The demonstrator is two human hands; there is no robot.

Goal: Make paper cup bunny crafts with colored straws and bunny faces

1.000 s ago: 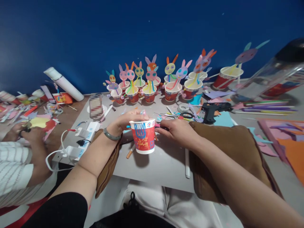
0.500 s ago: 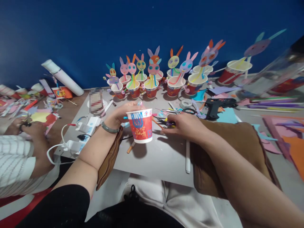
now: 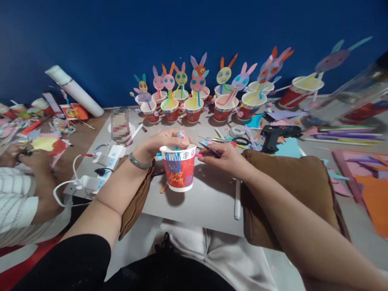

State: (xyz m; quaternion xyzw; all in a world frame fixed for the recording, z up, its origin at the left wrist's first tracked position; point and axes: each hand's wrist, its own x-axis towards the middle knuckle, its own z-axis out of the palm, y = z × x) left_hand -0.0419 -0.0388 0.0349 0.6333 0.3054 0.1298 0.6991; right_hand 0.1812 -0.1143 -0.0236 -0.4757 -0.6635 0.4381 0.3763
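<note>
My left hand [image 3: 169, 139] is closed on the far rim of a red and white paper cup [image 3: 178, 171], which hangs upright above the table. Its fingers partly show over the rim. A small shiny pink-blue piece [image 3: 181, 134] sticks up by the fingertips; its lower part is hidden. A blue stub juts from the cup's left side and a pink stub [image 3: 199, 155] from its right. Beside the pink stub, my right hand [image 3: 226, 157] is closed around small dark scissors [image 3: 212, 150], their handles mostly covered by the fingers.
Behind stand several red cups [image 3: 192, 115] topped with paper rabbit heads. A black glue gun [image 3: 269, 139], tape roll [image 3: 238, 130] and brown cushion [image 3: 291, 198] lie right. A power strip [image 3: 110, 159] lies left, where a co-worker's hands [image 3: 39, 159] hold scissors.
The cup has come slightly lower and nearer. My right hand has moved left towards the cup's pink stub, and the scissors in it have turned, with less of them showing.
</note>
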